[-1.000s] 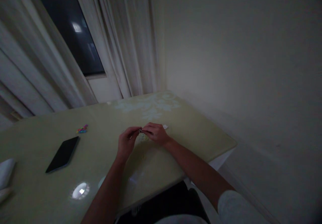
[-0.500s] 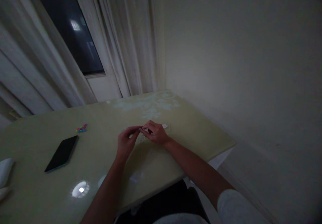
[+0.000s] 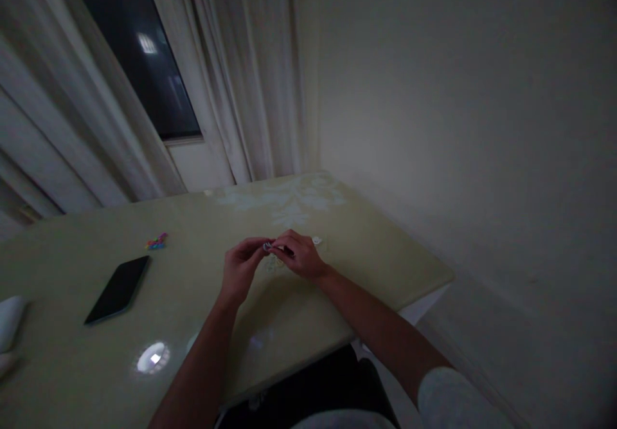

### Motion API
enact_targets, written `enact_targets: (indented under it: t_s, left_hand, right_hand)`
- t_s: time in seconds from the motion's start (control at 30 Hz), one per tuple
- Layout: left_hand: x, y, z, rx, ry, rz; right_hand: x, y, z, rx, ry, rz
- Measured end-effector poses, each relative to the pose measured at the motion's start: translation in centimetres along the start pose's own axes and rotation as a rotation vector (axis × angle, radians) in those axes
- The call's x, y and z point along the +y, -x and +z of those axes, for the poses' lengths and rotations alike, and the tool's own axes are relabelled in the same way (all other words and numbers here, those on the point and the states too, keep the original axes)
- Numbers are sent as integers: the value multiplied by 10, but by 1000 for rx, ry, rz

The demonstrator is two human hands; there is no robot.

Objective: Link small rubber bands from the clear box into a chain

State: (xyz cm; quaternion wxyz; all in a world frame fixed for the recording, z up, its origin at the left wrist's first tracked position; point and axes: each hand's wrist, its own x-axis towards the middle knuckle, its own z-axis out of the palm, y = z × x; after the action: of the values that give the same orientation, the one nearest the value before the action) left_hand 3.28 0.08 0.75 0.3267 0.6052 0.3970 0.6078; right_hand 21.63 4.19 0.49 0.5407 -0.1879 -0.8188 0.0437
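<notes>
Between my two hands is a small whitish, ring-like piece (image 3: 267, 246), too small to name for certain. The fingertips of my left hand (image 3: 240, 265) pinch it from the left. My right hand (image 3: 299, 253) pinches its other side, with thumb and forefinger nearly touching the left fingertips. Below the fingers, some small pale pieces (image 3: 276, 262) lie on the table, partly covered by the hands. A small white piece (image 3: 317, 240) rests just beyond my right hand.
A heap of small bright-coloured pieces (image 3: 157, 242) lies on the glossy table (image 3: 193, 274) at the left. Nearer me is a dark tablet or phone (image 3: 118, 289). A white object (image 3: 10, 323) sits at the left edge. Curtains (image 3: 260, 75) and a wall (image 3: 457, 127) stand behind.
The whitish piece between my fingertips shows more plainly and looks turned. My hands have barely moved, the left slightly bent inward. The view has shifted a little.
</notes>
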Motion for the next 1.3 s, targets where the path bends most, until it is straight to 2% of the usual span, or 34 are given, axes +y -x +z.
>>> enact_targets:
  t_s: [0.13, 0.4, 0.53, 0.7, 0.8, 0.93, 1.07, 1.3]
  left_hand:
    - [-3, 0, -4, -34, 25, -31]
    - [1, -1, -2, 15, 53, -23]
    - [0, -1, 1, 90, 72, -17]
    - [-5, -5, -5, 158, 42, -53]
    - [-9, -7, -13, 190, -9, -83]
    - [-12, -7, -17, 175, -64, -114]
    - [-13, -6, -14, 171, -87, -136]
    - [-9, -8, -16, 175, -34, -168]
  right_hand:
    - [-2, -1, -4, -13, 32, -59]
    - [-2, -1, -6, -57, 93, -95]
    - [-4, 0, 0, -87, 104, -25]
    - [2, -2, 1, -167, 213, 172]
    - [15, -3, -4, -275, 305, 295]
    - [27, 0, -9, -440, 403, 397]
    - [17, 0, -3, -497, 444, 423]
    - [-2, 0, 23, -608, 358, 372]
